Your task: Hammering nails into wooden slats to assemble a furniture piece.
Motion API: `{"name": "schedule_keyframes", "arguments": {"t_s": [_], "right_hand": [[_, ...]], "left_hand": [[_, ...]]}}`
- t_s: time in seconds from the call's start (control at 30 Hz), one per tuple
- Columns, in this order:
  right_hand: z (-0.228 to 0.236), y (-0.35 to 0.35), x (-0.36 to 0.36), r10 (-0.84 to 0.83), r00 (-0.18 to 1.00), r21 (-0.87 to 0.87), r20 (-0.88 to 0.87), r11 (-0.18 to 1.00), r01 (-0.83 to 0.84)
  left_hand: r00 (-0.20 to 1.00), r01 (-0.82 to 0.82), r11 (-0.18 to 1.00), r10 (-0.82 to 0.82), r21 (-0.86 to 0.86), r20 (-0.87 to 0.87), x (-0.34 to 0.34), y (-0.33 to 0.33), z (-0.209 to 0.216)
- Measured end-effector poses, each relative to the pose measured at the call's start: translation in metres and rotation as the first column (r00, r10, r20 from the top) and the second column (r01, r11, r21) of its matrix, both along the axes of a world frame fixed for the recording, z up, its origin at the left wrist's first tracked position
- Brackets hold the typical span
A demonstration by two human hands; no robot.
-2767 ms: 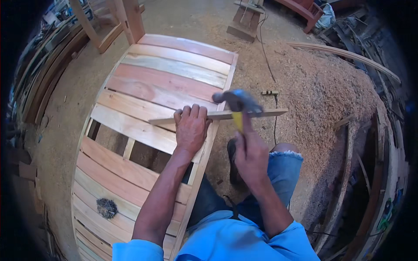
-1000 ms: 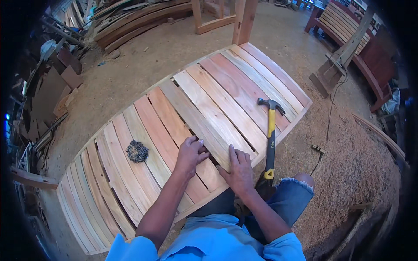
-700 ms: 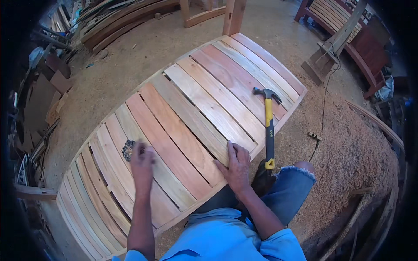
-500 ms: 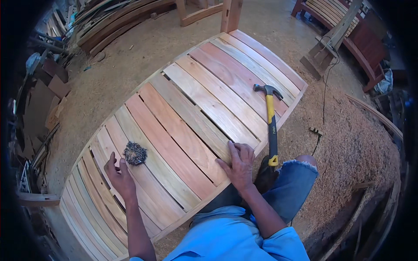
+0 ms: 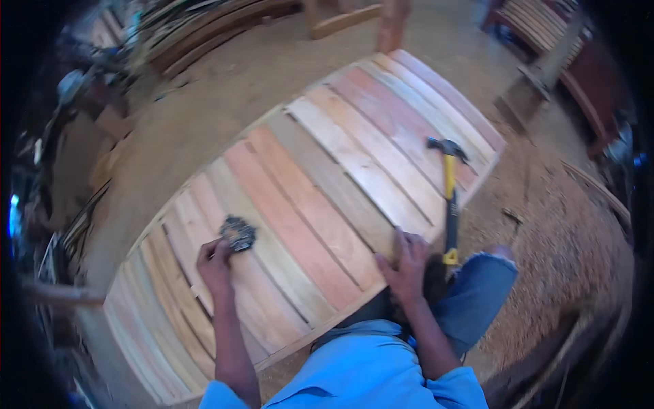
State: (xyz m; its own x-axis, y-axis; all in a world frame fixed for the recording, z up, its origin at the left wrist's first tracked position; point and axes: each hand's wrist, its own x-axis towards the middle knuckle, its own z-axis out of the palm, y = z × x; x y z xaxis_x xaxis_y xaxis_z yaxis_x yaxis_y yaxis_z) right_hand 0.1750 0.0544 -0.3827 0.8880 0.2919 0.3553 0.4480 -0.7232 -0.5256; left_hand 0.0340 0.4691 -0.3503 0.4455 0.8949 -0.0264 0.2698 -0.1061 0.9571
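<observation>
A long slatted wooden panel point(image 5: 320, 225) of pale and reddish boards lies in front of me. On its left part sits a small dark heap of nails point(image 5: 238, 234). My left hand point(image 5: 215, 267) is at the heap's near left edge, fingertips pinched together; blur hides what is between them. My right hand point(image 5: 407, 267) rests on the panel's near edge, thumb and fingers apart, holding nothing. To its right, a claw hammer point(image 5: 451, 198) with a yellow and black handle lies across the slats, its handle end sticking out past the edge.
Sawdust and shavings point(image 5: 538, 238) cover the floor at the right. A slatted bench point(image 5: 545, 31) stands at the far right, near a wooden post point(image 5: 545, 75). Stacked timber point(image 5: 211, 31) lies at the far left, with scrap boards point(image 5: 82, 150) along the left side.
My left hand has closed its fingers into a pinch and come up against the nail heap. The whole view has shifted, and the picture is blurred. My right hand stays on the edge.
</observation>
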Motion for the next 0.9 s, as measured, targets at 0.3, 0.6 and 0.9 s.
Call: {"name": "schedule_keyframes", "arguments": {"t_s": [0.3,0.6,0.9], "right_hand": [[0.038,-0.041,0.016,0.010,1.000,0.214,-0.028,0.977,-0.004],[0.011,-0.108,0.094,-0.306,0.952,-0.009,-0.010,0.952,0.306],[0.006,-0.110,0.106,-0.198,0.890,0.148,-0.410,0.949,0.279]], "left_hand": [[0.998,-0.060,0.945,0.066,0.321,-0.009,0.009,-0.009,0.004],[0.957,0.061,0.863,0.093,0.502,-0.275,0.042,-0.029,0.014],[0.992,-0.125,0.984,0.125,0.130,0.008,0.028,-0.036,0.042]]}}
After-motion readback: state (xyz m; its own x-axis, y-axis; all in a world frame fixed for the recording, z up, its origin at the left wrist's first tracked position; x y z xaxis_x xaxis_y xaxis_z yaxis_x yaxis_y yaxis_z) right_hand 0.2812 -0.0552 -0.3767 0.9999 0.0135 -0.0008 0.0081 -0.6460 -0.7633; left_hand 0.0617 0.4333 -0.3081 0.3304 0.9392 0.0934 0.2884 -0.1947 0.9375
